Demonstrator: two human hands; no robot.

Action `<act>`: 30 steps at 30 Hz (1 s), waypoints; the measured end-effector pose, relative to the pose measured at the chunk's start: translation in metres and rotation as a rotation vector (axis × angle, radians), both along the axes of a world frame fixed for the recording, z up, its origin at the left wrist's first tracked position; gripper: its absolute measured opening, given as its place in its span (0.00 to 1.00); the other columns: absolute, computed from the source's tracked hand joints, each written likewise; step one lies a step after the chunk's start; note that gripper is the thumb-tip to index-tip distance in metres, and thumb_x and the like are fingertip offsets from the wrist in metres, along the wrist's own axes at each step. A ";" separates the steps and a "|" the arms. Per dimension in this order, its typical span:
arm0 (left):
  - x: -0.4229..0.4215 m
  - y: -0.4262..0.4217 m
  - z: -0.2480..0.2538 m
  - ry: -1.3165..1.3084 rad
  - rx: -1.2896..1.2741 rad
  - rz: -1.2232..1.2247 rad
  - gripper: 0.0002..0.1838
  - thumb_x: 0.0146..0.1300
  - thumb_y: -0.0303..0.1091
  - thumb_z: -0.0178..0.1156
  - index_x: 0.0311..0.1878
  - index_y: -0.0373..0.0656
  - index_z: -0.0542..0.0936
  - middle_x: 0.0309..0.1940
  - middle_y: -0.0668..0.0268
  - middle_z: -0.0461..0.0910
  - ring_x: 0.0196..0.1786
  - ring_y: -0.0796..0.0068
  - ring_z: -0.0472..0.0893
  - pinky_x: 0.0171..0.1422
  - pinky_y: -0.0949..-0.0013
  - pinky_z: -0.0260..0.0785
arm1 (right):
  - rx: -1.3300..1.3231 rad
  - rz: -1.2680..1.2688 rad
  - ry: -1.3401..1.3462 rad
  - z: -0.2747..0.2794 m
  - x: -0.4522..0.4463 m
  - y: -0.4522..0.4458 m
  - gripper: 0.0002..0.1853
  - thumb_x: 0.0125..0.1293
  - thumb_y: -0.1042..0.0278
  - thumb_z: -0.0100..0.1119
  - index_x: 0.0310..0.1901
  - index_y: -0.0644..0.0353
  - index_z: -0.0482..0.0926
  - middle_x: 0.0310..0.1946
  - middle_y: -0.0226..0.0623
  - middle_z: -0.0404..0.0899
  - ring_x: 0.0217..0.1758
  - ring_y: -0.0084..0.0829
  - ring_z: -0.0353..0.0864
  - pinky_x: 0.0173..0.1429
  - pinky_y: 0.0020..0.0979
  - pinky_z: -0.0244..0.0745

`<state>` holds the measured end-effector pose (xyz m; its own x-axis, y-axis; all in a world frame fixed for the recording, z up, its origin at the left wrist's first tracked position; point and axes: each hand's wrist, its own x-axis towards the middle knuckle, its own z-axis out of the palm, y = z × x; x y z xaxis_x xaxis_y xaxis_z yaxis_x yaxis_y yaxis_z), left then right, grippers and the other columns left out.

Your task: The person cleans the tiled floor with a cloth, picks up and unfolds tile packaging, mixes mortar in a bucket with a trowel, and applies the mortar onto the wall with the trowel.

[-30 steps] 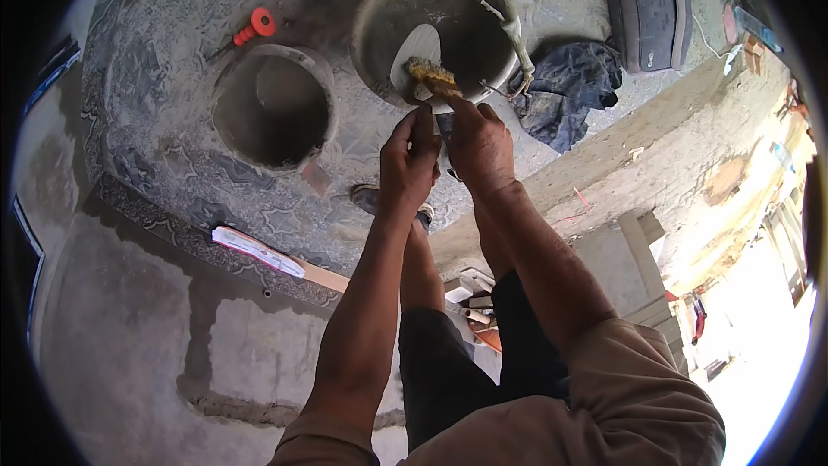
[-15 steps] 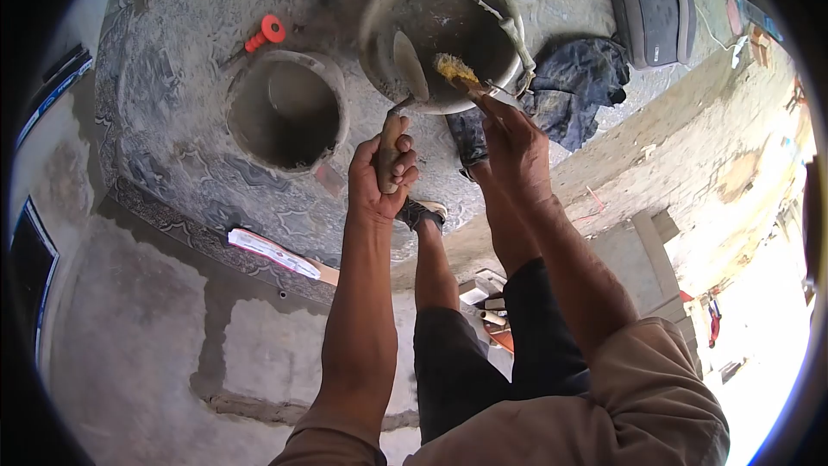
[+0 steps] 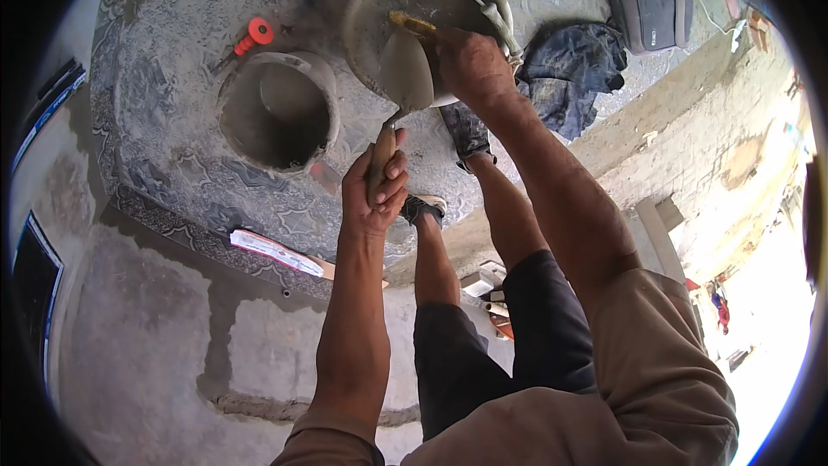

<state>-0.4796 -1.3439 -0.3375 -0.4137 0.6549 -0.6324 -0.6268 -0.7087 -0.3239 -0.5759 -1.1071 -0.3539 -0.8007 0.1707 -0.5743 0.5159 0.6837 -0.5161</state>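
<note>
My left hand (image 3: 377,181) is closed round the wooden handle of a trowel (image 3: 406,72). Its grey blade is tilted over the near side of a wide basin (image 3: 362,0) with wet, dark contents. In my right hand (image 3: 479,69) is a brush (image 3: 412,23) with yellowish bristles, reaching over the basin just beyond the trowel blade. Fingers hide most of the brush handle. Across the basin's right rim lies a pale stick-like tool (image 3: 493,13), its kind unclear.
Left of the basin stands a grey bucket (image 3: 226,112), with a red-handled tool (image 3: 256,34) behind it. Dark cloth (image 3: 573,69) lies to the right, near a grey backpack-like case (image 3: 645,0). A long white and red packet (image 3: 274,252) rests at the floor's edge.
My right hand has moved forward and left, taking the brush across the basin to the trowel blade. The trowel blade has turned its broad face more toward me.
</note>
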 end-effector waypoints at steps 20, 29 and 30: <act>0.077 -0.008 0.037 0.865 -1.536 -0.615 0.12 0.73 0.36 0.52 0.42 0.37 0.79 0.33 0.62 0.81 0.30 0.74 0.82 0.36 0.68 0.75 | -0.538 -0.526 -0.272 0.066 0.122 -0.110 0.12 0.73 0.64 0.54 0.46 0.66 0.76 0.30 0.45 0.82 0.29 0.35 0.82 0.29 0.36 0.75; 0.057 -0.153 -0.105 -0.105 -0.884 0.129 0.43 0.65 0.56 0.68 0.73 0.39 0.62 0.65 0.52 0.70 0.74 0.53 0.65 0.72 0.41 0.59 | -0.211 -0.090 -0.248 0.123 0.177 -0.064 0.08 0.72 0.68 0.55 0.44 0.63 0.73 0.21 0.31 0.71 0.17 0.20 0.68 0.21 0.27 0.65; 0.056 -0.157 -0.108 -0.111 -0.893 0.165 0.43 0.65 0.56 0.68 0.73 0.39 0.62 0.65 0.52 0.70 0.74 0.53 0.65 0.72 0.41 0.59 | -0.168 -0.050 -0.268 0.135 0.186 -0.062 0.07 0.72 0.68 0.54 0.43 0.63 0.73 0.21 0.32 0.71 0.17 0.21 0.68 0.21 0.27 0.65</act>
